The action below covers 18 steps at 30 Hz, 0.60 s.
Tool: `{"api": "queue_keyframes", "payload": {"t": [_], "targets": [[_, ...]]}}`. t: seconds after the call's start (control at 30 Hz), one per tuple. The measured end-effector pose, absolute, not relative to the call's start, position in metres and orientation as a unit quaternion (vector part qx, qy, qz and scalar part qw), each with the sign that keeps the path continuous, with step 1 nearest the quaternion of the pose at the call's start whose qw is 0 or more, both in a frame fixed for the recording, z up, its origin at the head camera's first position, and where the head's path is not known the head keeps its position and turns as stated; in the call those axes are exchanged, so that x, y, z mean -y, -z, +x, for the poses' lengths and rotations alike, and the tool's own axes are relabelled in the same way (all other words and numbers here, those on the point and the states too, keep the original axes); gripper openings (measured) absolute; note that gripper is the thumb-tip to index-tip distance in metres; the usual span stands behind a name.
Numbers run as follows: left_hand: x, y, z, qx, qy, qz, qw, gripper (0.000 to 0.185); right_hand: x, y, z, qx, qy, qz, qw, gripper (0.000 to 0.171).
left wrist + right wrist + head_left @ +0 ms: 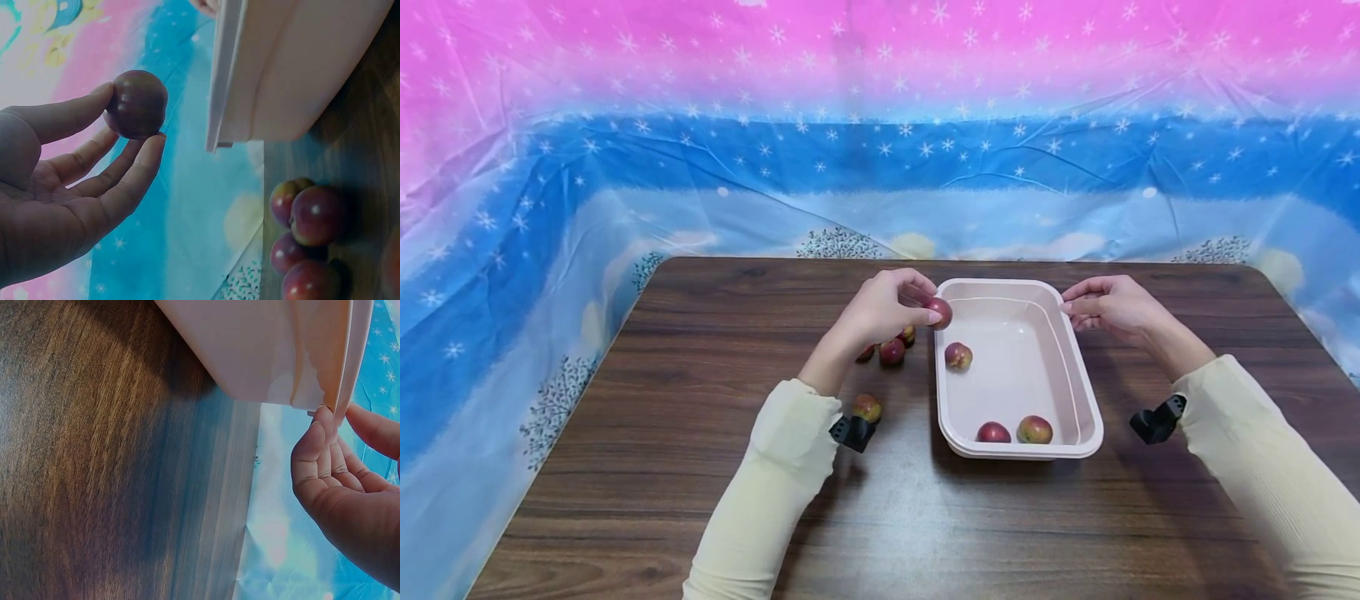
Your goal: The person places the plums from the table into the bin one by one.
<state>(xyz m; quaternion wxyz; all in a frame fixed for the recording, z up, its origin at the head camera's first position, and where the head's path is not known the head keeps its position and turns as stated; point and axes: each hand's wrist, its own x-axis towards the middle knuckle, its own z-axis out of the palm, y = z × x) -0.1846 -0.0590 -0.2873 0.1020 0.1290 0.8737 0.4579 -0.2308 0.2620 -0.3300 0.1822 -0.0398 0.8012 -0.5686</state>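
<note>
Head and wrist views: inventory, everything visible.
Wood-grain table: one, brown, centre
Snowflake cloth: one, pink, blue, white, behind
Rectangular plastic tray: one, pale pink, on table
Round fruits: three, mottled red, in tray
Loose fruits: five plus, mottled red, left of tray
Held fruit: one, dark red, by tray
Wrist cameras: two, black, at wrists
Sleeves: two, pale yellow, on forearms
Left hand: one, bare, pinching held fruit
Right hand: one, bare, holding tray rim

Tabletop (647, 433) — dark brown wood grain, rounded far corners. Behind it and at both sides — wrinkled cloth backdrop (857, 154), pink over blue over pale blue, white snowflakes (906, 130), dark trees (838, 243) printed low.
</note>
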Motion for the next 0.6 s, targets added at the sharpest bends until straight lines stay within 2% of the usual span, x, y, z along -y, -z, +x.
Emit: {"api": "queue_keyframes", "payload": {"t": [0.47,0.6], "targets": [[0.038,0.293,-0.182,-0.867,-0.459,0.156,0.112,0.027,-0.263,0.330,-0.231,-0.803,0.567,-0.041,0.181,0.037],[0.038,0.292,-0.182,-0.865,-0.460,0.165,0.111,0.034,-0.263,0.330,-0.231,-0.810,0.556,-0.038,0.183,0.038]]}}
